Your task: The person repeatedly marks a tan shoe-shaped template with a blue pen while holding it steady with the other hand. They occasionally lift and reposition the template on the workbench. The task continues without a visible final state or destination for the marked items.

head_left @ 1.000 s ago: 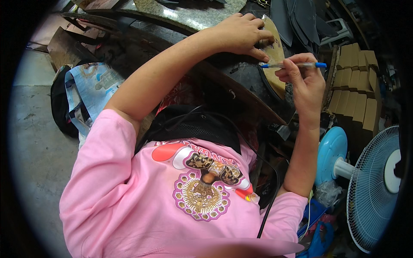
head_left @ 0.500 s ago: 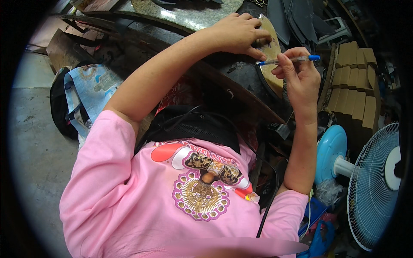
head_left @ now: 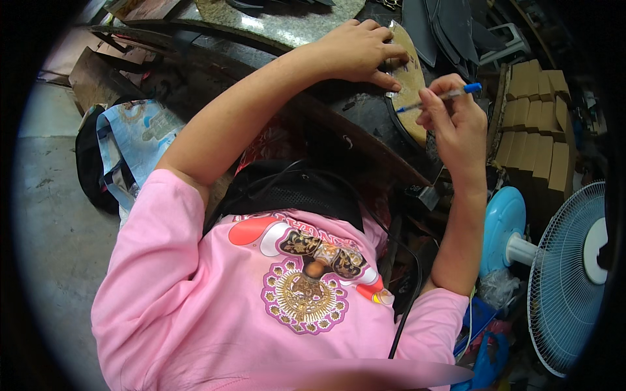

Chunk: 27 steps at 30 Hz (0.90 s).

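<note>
A long tan piece with a curved edge [head_left: 411,122], like a sole-shaped pattern, lies on the dark work surface at the upper right. My left hand [head_left: 362,55] rests on its left side, fingers spread and thumb stretched out toward me. In my right hand [head_left: 460,120] is a clear pen with blue ends [head_left: 473,87], pinched between thumb and fingers. The pen slants down to the left, its tip over the tan piece just below my left thumb. Whether the tip touches the surface I cannot tell.
Dark flat sheets [head_left: 450,32] are piled beyond the tan piece. A speckled stone slab [head_left: 277,23] lies at the far edge. Stacked tan blocks [head_left: 535,133] and a blue-and-white fan [head_left: 567,280] stand on the right. A light-blue printed bag [head_left: 140,120] is at left.
My right hand has tipped the pen more steeply, and its tip has moved toward me, away from my left thumb. My left hand has barely shifted on the tan piece.
</note>
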Available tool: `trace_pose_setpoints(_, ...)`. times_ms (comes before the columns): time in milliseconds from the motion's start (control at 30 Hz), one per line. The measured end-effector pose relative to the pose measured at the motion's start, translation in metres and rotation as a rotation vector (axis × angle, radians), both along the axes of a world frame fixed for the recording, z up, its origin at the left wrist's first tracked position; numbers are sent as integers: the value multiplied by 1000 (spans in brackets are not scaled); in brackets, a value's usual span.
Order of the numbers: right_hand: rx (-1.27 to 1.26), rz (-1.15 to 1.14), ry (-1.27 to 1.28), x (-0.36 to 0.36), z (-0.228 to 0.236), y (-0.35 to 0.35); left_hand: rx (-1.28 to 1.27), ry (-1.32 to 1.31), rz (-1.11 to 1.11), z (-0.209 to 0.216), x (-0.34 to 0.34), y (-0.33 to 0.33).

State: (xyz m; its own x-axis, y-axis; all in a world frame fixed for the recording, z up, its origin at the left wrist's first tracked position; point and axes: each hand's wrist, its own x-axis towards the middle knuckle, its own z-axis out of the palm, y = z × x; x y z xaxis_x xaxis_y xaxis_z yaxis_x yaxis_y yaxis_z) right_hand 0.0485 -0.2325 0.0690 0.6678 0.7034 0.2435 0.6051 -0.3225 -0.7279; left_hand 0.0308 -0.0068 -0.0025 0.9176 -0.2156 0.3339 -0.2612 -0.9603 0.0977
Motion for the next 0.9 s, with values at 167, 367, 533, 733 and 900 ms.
trace_pose_setpoints(167, 43, 7, 110, -4, 1, -8, 28, -162, -8, -6, 2, 0)
trace_pose_setpoints(367, 17, 8, 99, -5, 2, -4, 9, 9, 13, 3, -1, -1)
trace_pose_setpoints(533, 253, 34, 157, 0, -3, -4, 14, 8, 16, 5, -2, -2)
trace_pose_setpoints(733, 187, 58, 66, 4, -19, 8, 14, 5, 14, 5, -3, -2)
trace_pose_setpoints(900, 210, 56, 55, 4, -16, 11, 32, 17, 20, 5, -3, -2)
